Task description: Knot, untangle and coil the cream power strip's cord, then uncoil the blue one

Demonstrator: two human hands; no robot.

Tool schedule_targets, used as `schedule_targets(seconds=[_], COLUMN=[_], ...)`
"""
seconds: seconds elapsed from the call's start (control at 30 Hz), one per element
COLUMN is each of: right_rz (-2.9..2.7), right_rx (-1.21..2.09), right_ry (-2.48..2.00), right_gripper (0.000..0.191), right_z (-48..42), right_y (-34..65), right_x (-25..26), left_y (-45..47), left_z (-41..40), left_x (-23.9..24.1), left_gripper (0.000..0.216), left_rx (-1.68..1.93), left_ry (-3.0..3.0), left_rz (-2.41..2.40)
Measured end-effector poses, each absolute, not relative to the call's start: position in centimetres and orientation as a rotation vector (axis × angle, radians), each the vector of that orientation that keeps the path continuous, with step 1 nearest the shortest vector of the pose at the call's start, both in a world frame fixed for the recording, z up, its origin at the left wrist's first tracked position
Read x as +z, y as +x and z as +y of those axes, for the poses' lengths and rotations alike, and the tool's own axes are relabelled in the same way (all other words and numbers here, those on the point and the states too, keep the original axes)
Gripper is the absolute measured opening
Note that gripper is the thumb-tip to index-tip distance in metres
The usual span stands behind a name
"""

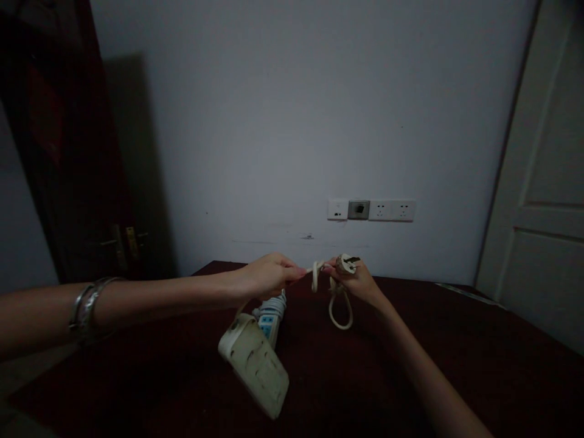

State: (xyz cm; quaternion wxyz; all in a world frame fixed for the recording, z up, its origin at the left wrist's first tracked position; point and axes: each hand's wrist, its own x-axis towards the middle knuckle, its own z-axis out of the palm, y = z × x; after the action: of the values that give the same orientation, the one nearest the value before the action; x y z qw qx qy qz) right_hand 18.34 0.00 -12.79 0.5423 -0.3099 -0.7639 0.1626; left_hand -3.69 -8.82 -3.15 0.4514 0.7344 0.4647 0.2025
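1. Cream cord (314, 285) spans the gap between the two hands at the centre of the frame, one small turn around it; a larger loop (341, 328) dangles below.
2. Hands slightly apart. Left hand (274, 275) pinches the cord between thumb and finger; right hand (360, 283) pinches its other side, the plug (345, 264) lying against its fingers.
3. Worn power strip (255, 365) tilts at lower centre, below the left wrist; blue-socketed strip (270, 325) lies behind it on the dark red table (342, 383).
4. Risk (judged): uneven pull could tighten the small turn into a knot; a loosened left pinch could let the worn strip drop or swing against the other.
5. Obscured: cord path behind the left hand; most of the blue-socketed strip; whether the worn strip touches the table. Right fingertips partly hidden by the plug. Both forearms cut off by the frame; dim light swallows the table's lower part.
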Motion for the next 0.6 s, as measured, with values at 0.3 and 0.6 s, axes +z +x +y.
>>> schedule_targets(seconds=[0.3, 0.6], right_rz=[-1.718, -1.490], right_rx=[0.500, 0.454], right_ry=[-0.826, -0.781], right_gripper=[0.037, 0.033], right_z=[1.5, -1.2], right_y=[19.2, 19.8], right_x=[-13.9, -11.2], left_y=[-3.1, -1.9], left_z=[-8.8, -7.6], left_x=[-3.9, -1.3], left_gripper=[0.033, 0.025], left_rx=[0.492, 0.406], left_ry=[1.984, 2.011], left_rz=[1.275, 0.968])
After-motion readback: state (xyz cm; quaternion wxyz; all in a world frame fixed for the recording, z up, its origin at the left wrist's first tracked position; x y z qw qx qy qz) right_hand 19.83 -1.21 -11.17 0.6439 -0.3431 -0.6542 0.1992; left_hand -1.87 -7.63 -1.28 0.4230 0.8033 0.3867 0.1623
